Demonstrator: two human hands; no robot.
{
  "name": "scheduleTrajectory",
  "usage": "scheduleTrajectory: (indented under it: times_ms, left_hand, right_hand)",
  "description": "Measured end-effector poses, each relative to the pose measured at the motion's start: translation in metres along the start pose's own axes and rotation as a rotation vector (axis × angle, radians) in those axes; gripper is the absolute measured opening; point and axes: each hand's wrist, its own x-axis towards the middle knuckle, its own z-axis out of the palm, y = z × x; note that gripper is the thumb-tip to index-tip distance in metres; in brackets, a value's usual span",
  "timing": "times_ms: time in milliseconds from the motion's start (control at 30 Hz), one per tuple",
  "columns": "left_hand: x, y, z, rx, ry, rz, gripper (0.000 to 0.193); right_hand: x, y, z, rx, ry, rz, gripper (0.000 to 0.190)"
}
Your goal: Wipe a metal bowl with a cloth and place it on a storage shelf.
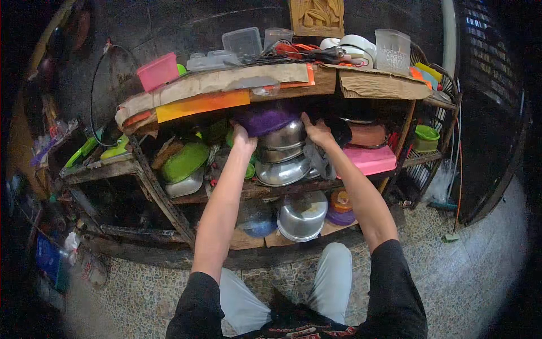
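A purple plastic basin (266,120) sits at the top of a stack on the shelf, in shadow under the cabinet top. My left hand (244,137) grips its left side, the fingers partly hidden behind it. At its right edge is my right hand (316,130), thumb up against the rim. Below the basin are shiny metal pots (283,137), and a wider metal bowl (284,171) lies at the bottom of the stack. A grey cloth or bag (318,161) hangs just under my right hand.
Cardboard (220,84) covers the cabinet top, which overhangs the shelf. A green bowl (185,161) leans at left; a pink plastic container (370,160) stands at right. On the lower shelf are an upturned metal pot (302,216) and a blue bowl (258,224). My knees face the cabinet.
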Motion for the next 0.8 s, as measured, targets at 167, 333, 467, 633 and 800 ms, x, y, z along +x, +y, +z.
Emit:
scheduleTrajectory:
  times_ms: [167, 333, 467, 633, 800]
  left_hand:
    - [-0.017, 0.001, 0.004, 0.500, 0.193, -0.229, 0.043]
    - [-0.020, 0.011, 0.000, 0.490, 0.041, -0.312, 0.037]
    - [-0.007, 0.013, -0.006, 0.464, -0.046, -0.346, 0.029]
    - [-0.018, 0.013, -0.009, 0.416, -0.025, -0.315, 0.024]
    - [-0.018, 0.015, -0.001, 0.543, -0.044, -0.301, 0.029]
  right_hand:
    - [-0.005, 0.006, -0.010, -0.007, -0.019, 0.053, 0.117]
    - [-0.003, 0.005, -0.012, -0.011, -0.042, 0.005, 0.120]
    - [0.002, 0.008, -0.009, 0.001, -0.016, -0.037, 0.114]
    - [-0.021, -0.006, -0.013, -0.048, -0.070, -0.100, 0.088]
    - [-0.006, 0.018, -0.006, -0.022, 0.041, -0.233, 0.081]
